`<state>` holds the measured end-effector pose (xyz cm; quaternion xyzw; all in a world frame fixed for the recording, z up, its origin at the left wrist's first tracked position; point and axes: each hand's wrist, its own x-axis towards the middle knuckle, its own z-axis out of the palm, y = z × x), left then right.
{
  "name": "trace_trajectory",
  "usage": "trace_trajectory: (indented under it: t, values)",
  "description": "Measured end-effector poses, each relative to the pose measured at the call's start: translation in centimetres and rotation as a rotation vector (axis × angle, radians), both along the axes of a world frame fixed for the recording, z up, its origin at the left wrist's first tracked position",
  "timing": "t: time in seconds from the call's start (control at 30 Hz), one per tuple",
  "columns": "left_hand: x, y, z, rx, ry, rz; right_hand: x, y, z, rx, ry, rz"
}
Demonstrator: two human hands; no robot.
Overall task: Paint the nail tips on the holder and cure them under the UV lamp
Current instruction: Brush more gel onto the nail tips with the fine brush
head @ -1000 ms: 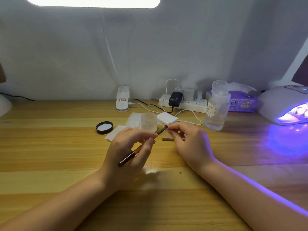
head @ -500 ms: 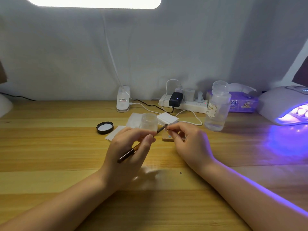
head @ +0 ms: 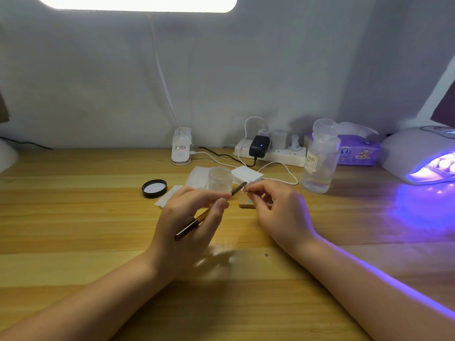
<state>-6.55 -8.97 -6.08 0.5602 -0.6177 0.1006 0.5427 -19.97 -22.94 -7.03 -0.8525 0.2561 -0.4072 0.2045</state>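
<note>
My left hand (head: 189, 222) grips a thin brown nail brush (head: 197, 220), whose tip points up and right toward my right hand (head: 278, 212). My right hand pinches a small nail tip (head: 245, 191) on a thin stick, right at the brush tip. Under my right fingers a small wooden holder block (head: 245, 203) lies on the table, partly hidden. An open clear gel jar (head: 219, 178) stands just behind my left hand. The white UV lamp (head: 418, 153) glows purple at the far right.
The jar's black lid (head: 154, 188) lies left of the jar beside white wipes (head: 170, 196). A clear pump bottle (head: 320, 158), a purple tissue pack (head: 357, 151), a power strip (head: 270, 150) with cables and a lamp clamp (head: 181, 150) line the back.
Both hands have stayed in place; the brush tip has shifted only slightly against the nail tip.
</note>
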Motion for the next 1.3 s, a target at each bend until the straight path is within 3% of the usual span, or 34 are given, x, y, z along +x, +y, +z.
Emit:
trace_trajectory:
  t: [0.57,1.3]
  values:
    - [-0.2,0.14,0.09,0.029,-0.01,-0.009,0.15,-0.09,-0.07,-0.044,0.012,-0.039]
    - [-0.14,0.37,0.24,0.074,0.297,-0.097,0.07,0.22,0.31,0.0,-0.028,0.047]
